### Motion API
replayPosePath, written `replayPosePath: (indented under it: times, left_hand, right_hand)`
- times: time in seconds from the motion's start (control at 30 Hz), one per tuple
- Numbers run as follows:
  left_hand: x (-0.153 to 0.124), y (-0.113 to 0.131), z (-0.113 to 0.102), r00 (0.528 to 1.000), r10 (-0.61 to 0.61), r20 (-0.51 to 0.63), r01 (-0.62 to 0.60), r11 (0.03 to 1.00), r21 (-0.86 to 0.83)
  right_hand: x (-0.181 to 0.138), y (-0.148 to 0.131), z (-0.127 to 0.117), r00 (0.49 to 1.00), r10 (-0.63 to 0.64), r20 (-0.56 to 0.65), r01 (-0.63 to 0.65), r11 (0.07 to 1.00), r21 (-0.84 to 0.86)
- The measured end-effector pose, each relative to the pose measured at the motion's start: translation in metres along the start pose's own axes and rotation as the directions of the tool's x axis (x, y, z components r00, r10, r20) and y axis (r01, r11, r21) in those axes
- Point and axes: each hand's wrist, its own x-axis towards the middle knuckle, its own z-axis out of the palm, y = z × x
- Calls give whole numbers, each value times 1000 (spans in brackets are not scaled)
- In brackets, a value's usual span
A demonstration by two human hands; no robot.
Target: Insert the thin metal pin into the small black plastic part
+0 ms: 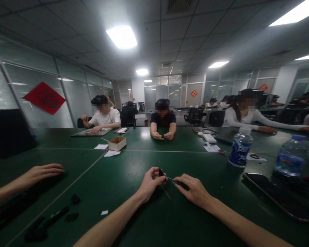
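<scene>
Thin shaft (170, 179) points left; long axis nearly crosswise.

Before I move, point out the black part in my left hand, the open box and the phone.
Black part (160, 172): head view, on its exposed upper portion.
Open box (114, 146): head view, on its outer wall.
Phone (275, 193): head view, on its dark screen.

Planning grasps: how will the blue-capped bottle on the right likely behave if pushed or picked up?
The blue-capped bottle may tip if pushed high, standing upright and taller than wide. Its clear, seemingly plastic wall could flex when squeezed. Once down, its rounded body would probably roll.
</scene>
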Motion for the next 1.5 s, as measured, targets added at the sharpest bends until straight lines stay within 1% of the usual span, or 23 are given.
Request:
replayPosePath:
  times: [0.2,0.37,0.7,0.83,1.0,1.1,1.23,1.37,1.5]
  left_hand:
    - [0,-1,1,1000,5,-27,-5,1000,1]
    - [-1,2,1,999,3,-31,-3,1000,18]
    - [-1,0,-2,1000,7,8,-7,999,33]
    - [0,-1,-3,1000,19,-8,-18,999,34]
    - [2,-5,-5,999,36,6,-36,999,7]
    - [2,-4,-5,1000,19,8,-19,1000,-5]
    - [1,-1,-5,1000,6,25,-5,1000,-25]
    - [0,0,-5,999,2,45,-3,1000,12]
    - [-1,1,-5,998,-4,65,0,999,52]
  right_hand:
    - [0,0,0,999,-17,-40,17,1000,-8]
    - [0,0,0,999,-5,-36,4,1000,-24]
    - [-1,0,-1,999,-13,-31,13,1000,-27]
    - [0,-2,-1,999,-17,-35,16,999,-28]
    - [1,-6,-2,1000,-1,-5,1,1000,-3]
    - [2,-8,-4,1000,5,14,-5,1000,18]
    - [3,-9,-7,996,28,88,-35,996,80]
    - [4,-10,-11,984,74,161,-92,990,105]
    - [4,-11,-14,971,113,211,-131,989,72]
